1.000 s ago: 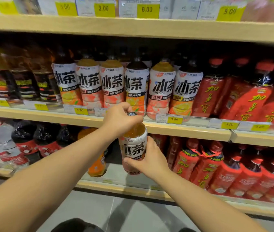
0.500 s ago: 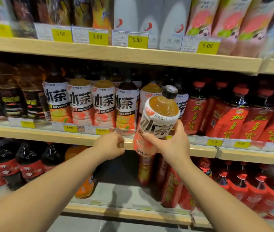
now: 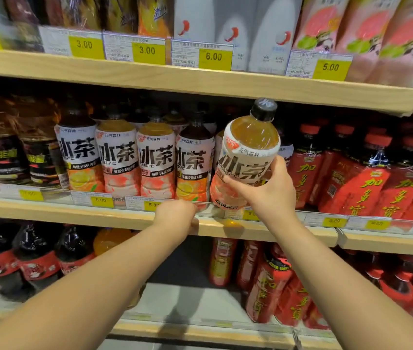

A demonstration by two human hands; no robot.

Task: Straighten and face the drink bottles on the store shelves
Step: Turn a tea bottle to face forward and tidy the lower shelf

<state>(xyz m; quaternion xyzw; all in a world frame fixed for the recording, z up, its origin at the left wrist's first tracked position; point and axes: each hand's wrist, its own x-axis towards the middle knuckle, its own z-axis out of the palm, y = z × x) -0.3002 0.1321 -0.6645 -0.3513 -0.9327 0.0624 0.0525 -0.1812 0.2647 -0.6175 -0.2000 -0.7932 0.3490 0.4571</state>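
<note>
My right hand [image 3: 269, 192] grips a tea bottle [image 3: 247, 152] with a white label, peach-coloured base and black cap. The bottle tilts to the right in front of the middle shelf, at the right end of a row of like tea bottles [image 3: 137, 160] that stand upright with labels facing out. My left hand [image 3: 176, 215] rests with curled fingers on the middle shelf's front edge [image 3: 74, 213], below the row. It holds nothing that I can see.
Red-labelled bottles [image 3: 367, 183] fill the middle shelf to the right, dark bottles [image 3: 3, 152] to the left. The lower shelf has dark bottles [image 3: 36, 258], an orange one and red ones [image 3: 271, 286], with a gap between. The upper shelf [image 3: 200, 82] carries price tags and more drinks.
My right hand has lifted the tea bottle from the lower shelf to the middle shelf's row. My left hand let go of its cap and moved to the shelf edge.
</note>
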